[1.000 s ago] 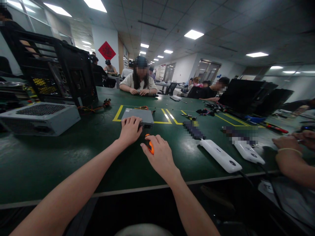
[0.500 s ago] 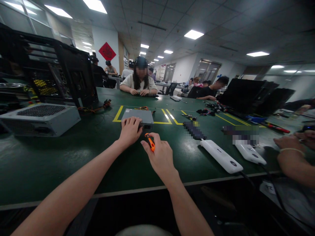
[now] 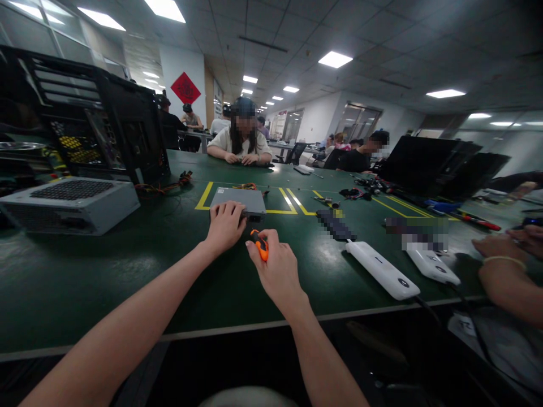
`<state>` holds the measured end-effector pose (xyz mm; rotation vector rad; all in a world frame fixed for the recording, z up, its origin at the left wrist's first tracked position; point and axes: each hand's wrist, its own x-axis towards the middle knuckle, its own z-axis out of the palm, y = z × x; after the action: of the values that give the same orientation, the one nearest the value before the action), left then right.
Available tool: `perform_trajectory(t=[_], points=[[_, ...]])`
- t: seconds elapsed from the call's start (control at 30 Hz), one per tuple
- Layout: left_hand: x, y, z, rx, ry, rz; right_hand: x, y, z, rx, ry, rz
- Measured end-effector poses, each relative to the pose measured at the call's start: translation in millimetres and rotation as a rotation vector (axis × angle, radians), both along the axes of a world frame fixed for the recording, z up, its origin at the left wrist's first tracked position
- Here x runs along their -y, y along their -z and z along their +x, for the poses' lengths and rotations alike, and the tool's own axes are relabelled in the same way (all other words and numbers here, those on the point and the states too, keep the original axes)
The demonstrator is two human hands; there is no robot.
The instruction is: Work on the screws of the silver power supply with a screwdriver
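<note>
A flat grey metal power supply unit (image 3: 248, 199) lies inside yellow tape marks on the green table. My left hand (image 3: 227, 226) grips its near left side, fingers curled over the top edge. Close by on the right, my right hand (image 3: 275, 260) is closed around a screwdriver with an orange and black handle (image 3: 260, 246). Thumb and index finger lie along the handle; its shaft cannot be made out. A small gap separates this hand from the unit. Some coloured cables (image 3: 246, 186) show behind the unit.
A larger power supply (image 3: 85, 206) and an open black computer case (image 3: 127, 130) stand left. To the right lie white power banks (image 3: 382, 270), dark cables (image 3: 360, 192) and a red-handled tool (image 3: 479, 220). A co-worker (image 3: 241, 141) sits opposite; another person's hands (image 3: 500, 249) are at right.
The orange handle has turned slightly within my right hand, and the thumb has shifted a little. My left hand stays on the power supply unit, which has not moved.
</note>
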<state>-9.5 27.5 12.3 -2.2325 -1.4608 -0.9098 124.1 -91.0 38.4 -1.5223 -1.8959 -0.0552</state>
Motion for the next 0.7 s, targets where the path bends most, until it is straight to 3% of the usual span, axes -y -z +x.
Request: perform_trajectory(t=[0.17, 0.37, 0.57, 0.7], points=[[1.4, -0.6, 0.0, -0.007, -0.003, 0.009, 0.4, 2.0, 2.4, 0.109, -0.033, 0.057], [0.3, -0.6, -0.1, -0.005, 0.002, 0.003, -2.4, 1.3, 3.4, -0.036, 0.011, 0.018], [0.2, 0.2, 0.0, 0.007, 0.002, -0.003, -1.2, 3.1, 4.2, 0.077, -0.020, 0.057], [-0.5, 1.3, -0.3, 0.025, 0.017, -0.008, -0.4, 4.4, 2.2, 0.031, 0.021, 0.045]])
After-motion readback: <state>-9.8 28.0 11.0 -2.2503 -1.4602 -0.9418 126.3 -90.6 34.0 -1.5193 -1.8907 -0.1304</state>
